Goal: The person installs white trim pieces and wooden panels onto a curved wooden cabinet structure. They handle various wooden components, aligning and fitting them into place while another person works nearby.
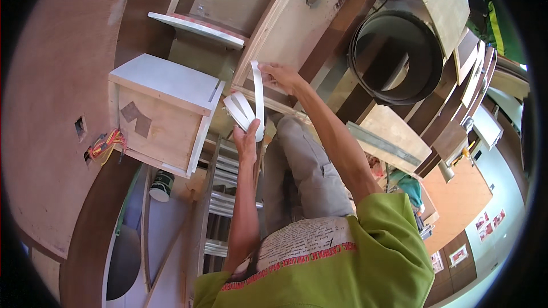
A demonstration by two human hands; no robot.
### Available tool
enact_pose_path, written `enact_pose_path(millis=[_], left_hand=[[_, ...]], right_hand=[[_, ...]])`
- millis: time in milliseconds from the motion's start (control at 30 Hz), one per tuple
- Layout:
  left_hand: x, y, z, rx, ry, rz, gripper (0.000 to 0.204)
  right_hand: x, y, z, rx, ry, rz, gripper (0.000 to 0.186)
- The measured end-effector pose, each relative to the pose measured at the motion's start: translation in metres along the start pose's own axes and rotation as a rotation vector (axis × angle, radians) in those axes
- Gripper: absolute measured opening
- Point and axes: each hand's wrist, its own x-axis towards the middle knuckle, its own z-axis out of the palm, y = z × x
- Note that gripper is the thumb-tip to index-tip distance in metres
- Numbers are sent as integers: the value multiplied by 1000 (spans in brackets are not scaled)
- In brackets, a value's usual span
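On the far left I see a bundle of red and yellow wires [107, 144] poking out of a brown wooden panel [63, 85]. Next comes a pale plywood box with a white top [165, 122], standing just left of the left hand and crowding that side. Below it sits a dark cylindrical can with a pale end [161, 186], and right of that a silver metal ladder [226, 166] stands under the left forearm.

The long, thin, flexible white strip [259, 97] is in both hands, in front of the person's grey trousers [311, 165]. The left hand [246, 141] is clamped on its folded loops, thumb on top, at the lower part. The right hand [278, 77], higher up, pinches the free end between thumb and fingers; a raw-edged plywood frame [273, 18] lies just beyond.

Further right, well apart from the hands, are a large black open cylinder [374, 37] and a row of brown boards [456, 108].

The left hand hides part of the loops, so I cannot count them. The right hand's lower fingers are hard to make out, I cannot tell whether the black cylinder has a bottom, and the dark fisheye rim cuts off the far right.
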Motion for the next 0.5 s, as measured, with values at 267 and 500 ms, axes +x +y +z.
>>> enact_pose_path(millis=[267, 500], left_hand=[[7, 75, 58, 274, -56, 151, 46], [120, 96, 80, 796, 8, 308, 47]], right_hand=[[-23, -73, -15, 309, -38, -294, 23], [56, -103, -43, 302, 198, -426, 24]])
